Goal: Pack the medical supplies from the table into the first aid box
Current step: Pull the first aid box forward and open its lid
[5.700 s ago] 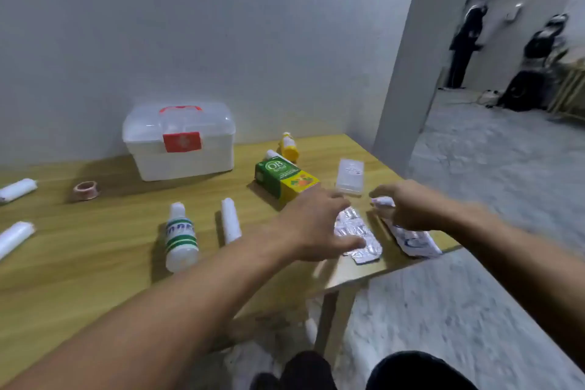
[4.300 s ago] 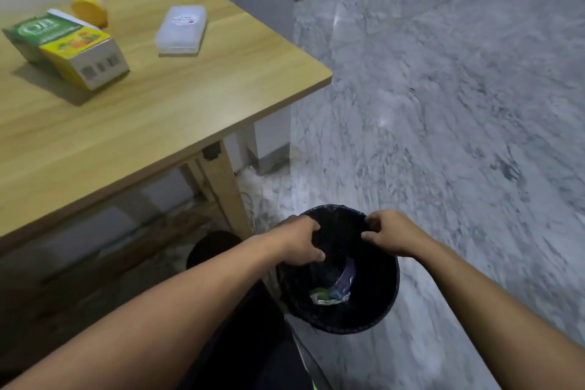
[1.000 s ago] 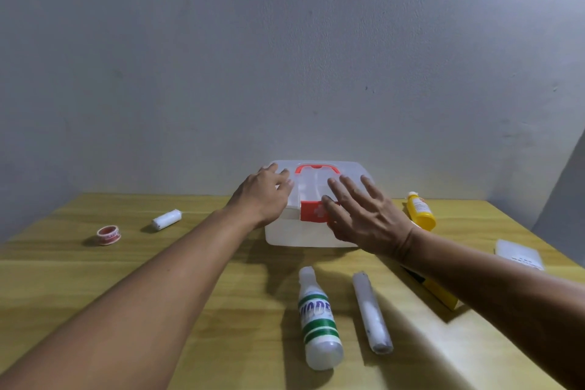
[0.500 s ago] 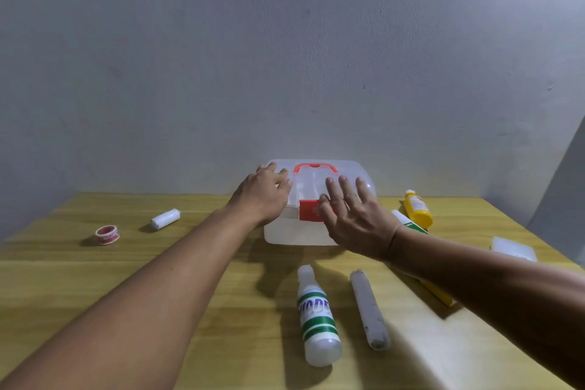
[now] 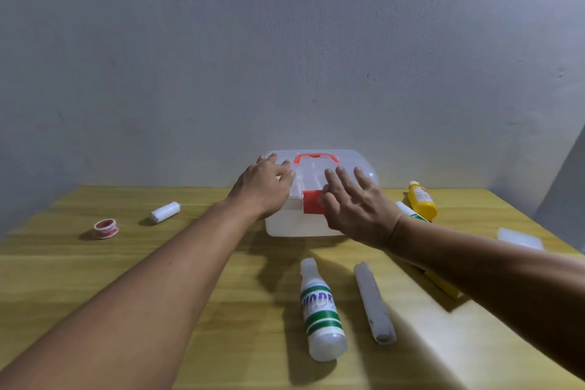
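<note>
The translucent white first aid box [image 5: 294,226] with a red handle and red latch [image 5: 311,202] stands shut at the back of the table. My left hand [image 5: 264,188] rests on the left of its lid, fingers spread. My right hand [image 5: 354,204] is at the latch, fingers apart, thumb against the red clip. In front lie a white bottle with green stripes [image 5: 321,310] and a grey-white roll [image 5: 373,304]. A yellow bottle [image 5: 421,199] lies right of the box. My right forearm hides most of a green and yellow carton [image 5: 443,288].
A small white bandage roll [image 5: 164,212] and a red tape roll [image 5: 106,228] lie at the left. A flat white case [image 5: 519,237] sits near the table's right edge. The grey wall stands close behind the box.
Earlier my hands took foil packs off the table and dropped them in a black bin. In the last second both hands stayed on the box; my right hand shifted slightly against the latch.
</note>
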